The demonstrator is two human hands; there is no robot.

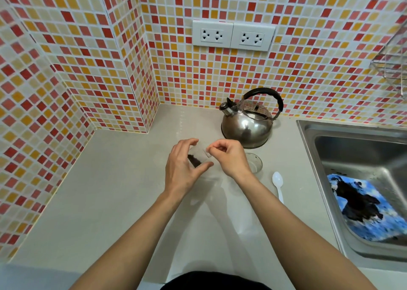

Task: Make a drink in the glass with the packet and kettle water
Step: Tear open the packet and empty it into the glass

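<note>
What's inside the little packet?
Dark brown grains sit at the bottom of the clear packet. The left hand and right hand cover its edges, so any more stays hidden.

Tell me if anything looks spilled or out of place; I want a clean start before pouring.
No spill shows on the counter. One oddity: a blue-and-black patterned cloth lies in the sink. Kettle and glass stand upright; both hands hold the packet.
</note>
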